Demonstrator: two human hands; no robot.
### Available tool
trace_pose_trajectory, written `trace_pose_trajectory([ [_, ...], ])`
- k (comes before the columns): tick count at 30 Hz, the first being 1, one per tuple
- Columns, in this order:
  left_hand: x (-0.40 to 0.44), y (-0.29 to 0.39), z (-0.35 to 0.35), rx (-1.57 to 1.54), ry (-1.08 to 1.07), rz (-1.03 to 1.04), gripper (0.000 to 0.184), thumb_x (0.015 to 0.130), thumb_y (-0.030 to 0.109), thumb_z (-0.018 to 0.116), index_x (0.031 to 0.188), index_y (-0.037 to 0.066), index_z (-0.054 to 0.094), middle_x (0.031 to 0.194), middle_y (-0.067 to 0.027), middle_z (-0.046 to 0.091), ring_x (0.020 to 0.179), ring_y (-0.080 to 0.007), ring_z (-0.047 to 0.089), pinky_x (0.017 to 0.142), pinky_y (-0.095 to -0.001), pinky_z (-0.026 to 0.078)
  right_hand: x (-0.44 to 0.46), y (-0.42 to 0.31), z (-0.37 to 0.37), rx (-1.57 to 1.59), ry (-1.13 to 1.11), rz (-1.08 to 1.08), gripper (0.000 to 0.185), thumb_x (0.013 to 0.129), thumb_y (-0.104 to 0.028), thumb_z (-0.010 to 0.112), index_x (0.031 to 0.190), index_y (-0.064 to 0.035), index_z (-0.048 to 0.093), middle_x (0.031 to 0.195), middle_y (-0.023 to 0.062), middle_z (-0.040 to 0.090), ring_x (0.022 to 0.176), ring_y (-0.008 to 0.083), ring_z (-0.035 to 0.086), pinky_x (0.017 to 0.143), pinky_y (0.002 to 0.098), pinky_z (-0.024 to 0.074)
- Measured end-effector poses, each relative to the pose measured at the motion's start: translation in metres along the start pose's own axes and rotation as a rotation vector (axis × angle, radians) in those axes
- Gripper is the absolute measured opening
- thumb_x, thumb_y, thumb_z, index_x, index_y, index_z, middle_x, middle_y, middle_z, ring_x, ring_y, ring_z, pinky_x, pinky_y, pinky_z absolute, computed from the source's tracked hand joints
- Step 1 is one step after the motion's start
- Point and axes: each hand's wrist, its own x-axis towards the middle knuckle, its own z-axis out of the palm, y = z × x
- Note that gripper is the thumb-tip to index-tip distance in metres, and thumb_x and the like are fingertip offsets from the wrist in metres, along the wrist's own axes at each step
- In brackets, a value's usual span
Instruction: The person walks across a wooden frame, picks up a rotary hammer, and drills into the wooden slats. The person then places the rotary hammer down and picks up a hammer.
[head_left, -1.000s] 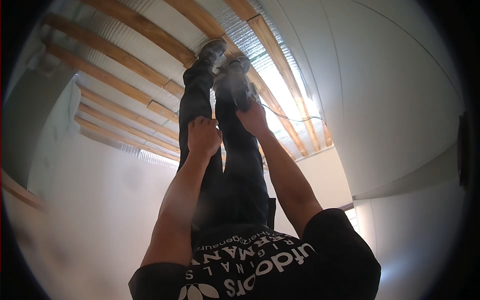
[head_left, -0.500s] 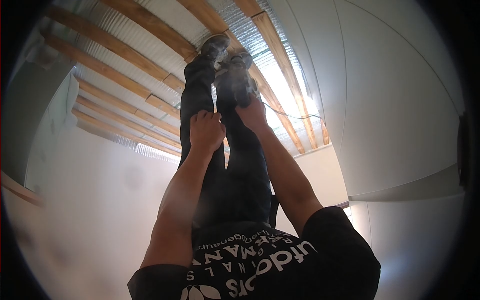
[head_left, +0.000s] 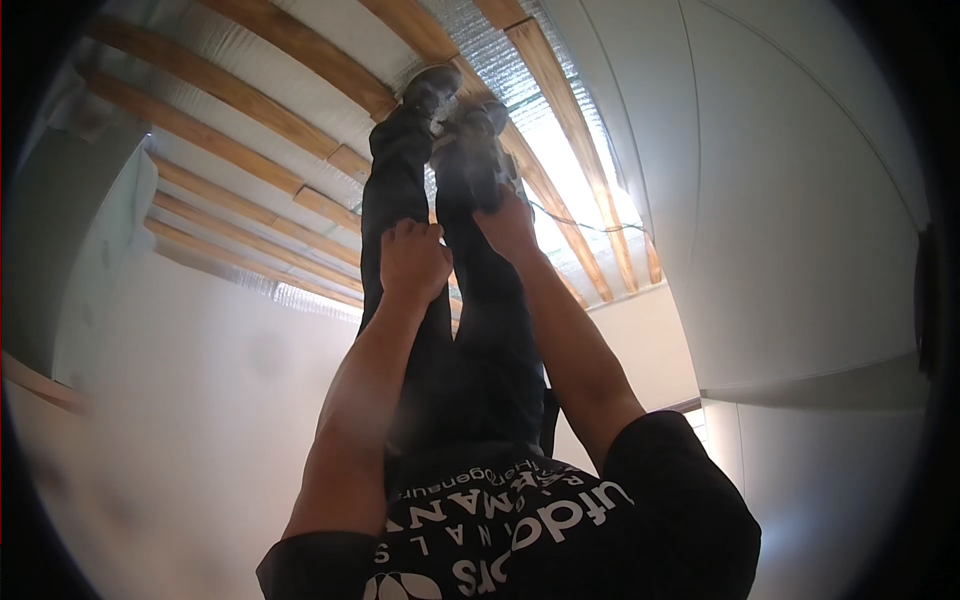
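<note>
Now your right hand (head_left: 508, 224) clasps a dark tool (head_left: 483, 178); apart, your left hand (head_left: 414, 260) curls before your trousers (head_left: 490, 310), grip unclear.

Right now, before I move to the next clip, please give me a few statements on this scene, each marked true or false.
1. The right hand grips a dark tool. True.
2. The left hand is spread flat on a batten. False: its fingers are curled, in front of a dark trouser leg.
3. Silvery sheeting shows between wooden battens. True.
4. The shirt is plain white. False: it is black with pale lettering.
5. A thin cable shows on the right hand's side. True.
</note>
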Motion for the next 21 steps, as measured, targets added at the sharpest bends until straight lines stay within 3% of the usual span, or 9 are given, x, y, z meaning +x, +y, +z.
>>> trace_pose_trajectory([
  [6, -0.003, -0.002, 0.007, -0.005, 0.086, 0.022, 0.02, 0.088, 0.018, 0.064, 0.103, 0.01, 0.075, 0.106, -0.0056, 0.075, 0.118, -0.027, 0.064, 0.101, -0.0472, 0.048, -0.004, 0.01, 0.01, -0.006, 0.01, -0.04, 0.045, 0.08, -0.028, 0.077, 0.118, -0.0045, 0.07, 0.104, 0.0271, 0.075, 0.104, 0.0463, 0.071, 0.091, 0.0538, 0.0567],
  [12, -0.002, 0.0, 0.007, -0.003, -0.027, -0.018, 0.025, 0.092, 0.025, 0.065, 0.111, 0.012, 0.075, 0.112, -0.0057, 0.075, 0.123, -0.0258, 0.06, 0.109, -0.0468, 0.042, -0.001, 0.012, 0.012, -0.033, 0.01, -0.031, 0.044, 0.081, -0.028, 0.076, 0.117, -0.0046, 0.069, 0.104, 0.0277, 0.075, 0.103, 0.0468, 0.071, 0.091, 0.0545, 0.0566],
  [21, 0.0, 0.003, 0.005, 0.001, -0.054, -0.026, 0.026, 0.092, 0.026, 0.065, 0.111, 0.012, 0.075, 0.113, -0.0062, 0.075, 0.124, -0.026, 0.061, 0.108, -0.0467, 0.043, 0.002, 0.015, 0.009, -0.07, -0.02, -0.025, 0.045, 0.081, -0.027, 0.077, 0.118, -0.0031, 0.069, 0.105, 0.0251, 0.075, 0.107, 0.0447, 0.071, 0.092, 0.051, 0.0562],
])
